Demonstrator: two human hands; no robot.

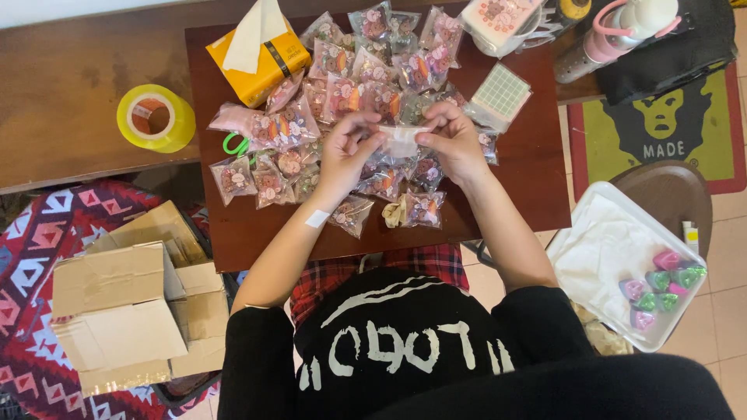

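Head view looks straight down on a dark, glossy wooden counter [233, 233] strewn with small clear plastic packets [366, 85], crinkly and shiny, each holding pink, orange and brown printed bits. Above the middle of that heap both hands meet on one small translucent bag [402, 141], soft and rectangular. Left hand [346, 152] pinches the bag's left edge between curled fingers and thumb; right hand [454, 140] is closed on its right edge in the same way, so the bag is stretched flat between them, just above the packets. A white plaster [317, 218] sticks to the left forearm.

Left of the heap, a yellow cardboard tissue box [261, 70] stands tilted, a white tissue poking up from its slot. Green scissor loops [235, 145] peek out from under the packets on that side. Further left, off the counter on a lower wooden bench, lies a fat roll of yellow tape [156, 118]. Right of the heap sits a stack of pale gridded sheets [502, 93].

Well to the right of the heap, a white rectangular tray [599, 198] rests on a round brown stool, lined with white cloth and holding faceted pink, green and purple heart-shaped pieces [661, 284] in one corner. Below and left of the heap, open corrugated cardboard boxes [117, 311] sit on a patterned rug.
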